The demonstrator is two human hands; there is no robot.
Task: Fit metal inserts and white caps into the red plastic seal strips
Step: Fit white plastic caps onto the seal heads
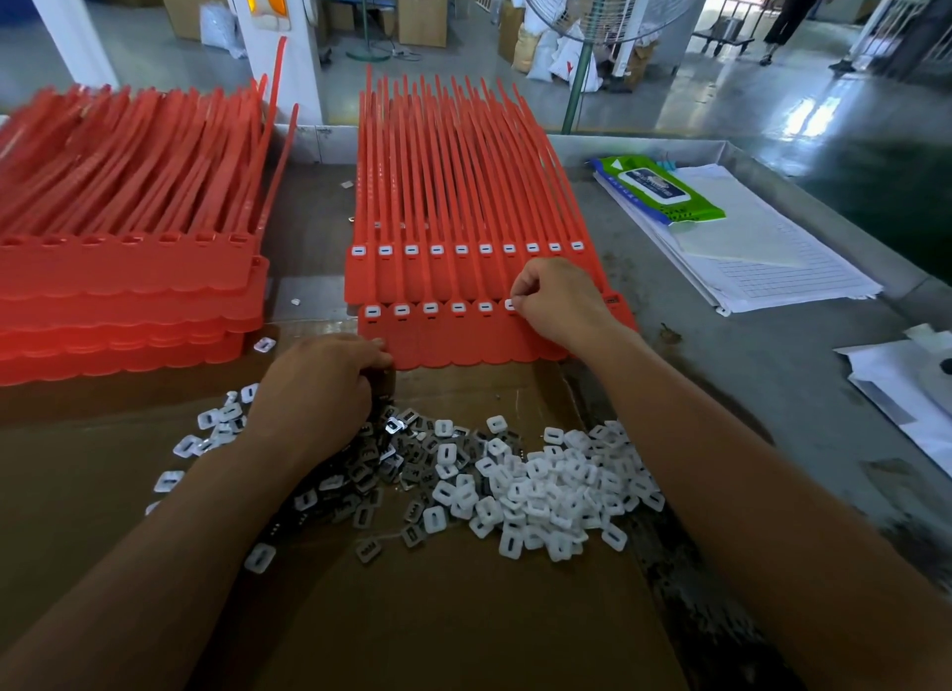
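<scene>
Cap (pixel 510 305) pinched under right grip (pixel 555 298), on front red strip (pixel 438 342) (sixth socket).

Both my bare forearms reach forward, palms down. My left hand (pixel 319 381) lies knuckles up, fingers curled under; whether it holds anything I cannot tell. My right hand (pixel 556 301) is farther out, fingers curled, thumb and forefinger pinching a cap (pixel 509 305).
</scene>
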